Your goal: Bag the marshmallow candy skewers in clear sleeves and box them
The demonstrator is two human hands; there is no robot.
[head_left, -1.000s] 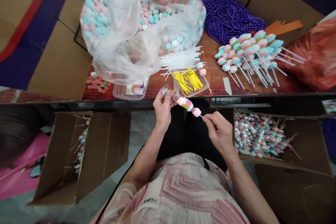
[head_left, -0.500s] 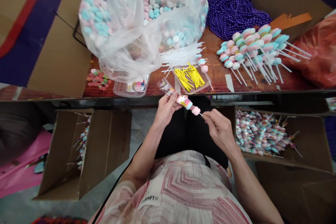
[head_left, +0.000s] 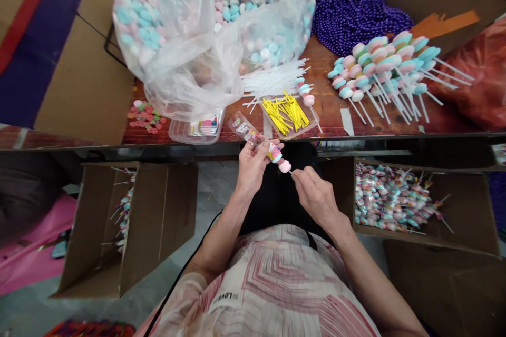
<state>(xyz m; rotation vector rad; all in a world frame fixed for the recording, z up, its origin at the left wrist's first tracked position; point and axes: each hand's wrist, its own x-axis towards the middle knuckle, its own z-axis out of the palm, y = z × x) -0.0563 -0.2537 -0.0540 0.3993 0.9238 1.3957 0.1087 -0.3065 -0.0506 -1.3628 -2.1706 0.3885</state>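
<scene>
Below the table edge, left hand [head_left: 252, 164] pinches a clear sleeve [head_left: 245, 130], seemingly around the candy skewer [head_left: 279, 159], right hand [head_left: 315, 196] pinching its stick.

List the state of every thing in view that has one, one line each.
Left hand: closed on the clear sleeve.
Right hand: pinching the stick.
Marshmallow skewer: partly inside the clear sleeve.
Big candy bag: open, full.
Right cardboard box: open, holding wrapped skewers.
Left cardboard box: open, few skewers.
Twist-tie tray: uncovered.
</scene>
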